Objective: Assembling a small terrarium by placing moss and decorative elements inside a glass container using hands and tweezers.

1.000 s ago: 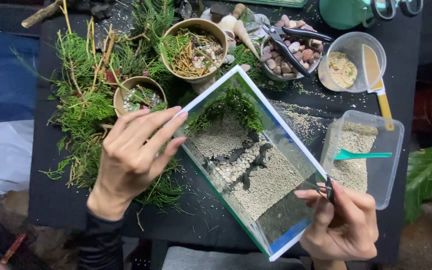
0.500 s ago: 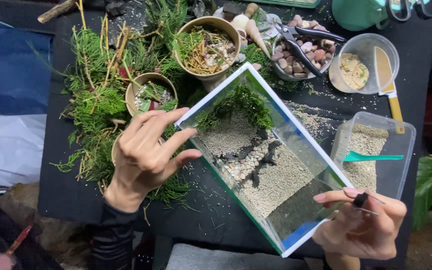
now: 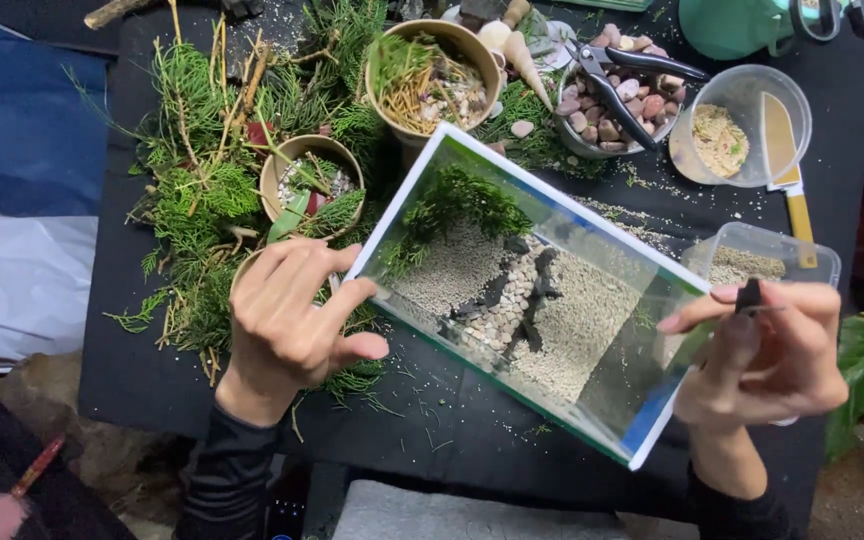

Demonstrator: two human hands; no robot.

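Tank (image 3: 552,300) lies slantwise on the black table (image 3: 452,440) between my hands, its glass walls edged green and blue. Inside, pale sand covers the floor, a band of pebbles (image 3: 502,310) runs across the middle with dark wood (image 3: 537,290) beside it, and moss (image 3: 462,205) fills the far corner.

My left hand (image 3: 292,320) rests at the tank's near-left wall, fingers loosely spread, fingertips touching the glass rim; it grips nothing. My right hand (image 3: 767,360) hovers at the tank's right end, thumb and fingers pinching a thin dark tool (image 3: 749,296); its tip is hidden behind my fingers, so I cannot tell its kind.

Green sprigs (image 3: 202,190) are heaped left of the tank, around a small bowl (image 3: 310,180) of gravel and leaves. Behind the tank stands a larger bowl (image 3: 437,75) of straw-coloured bits, then a dish of stones (image 3: 612,110) with black pliers (image 3: 632,75) across it. A clear tub (image 3: 742,125) of grit sits at the far right, and a clear box (image 3: 767,255) of sand just behind my right hand.
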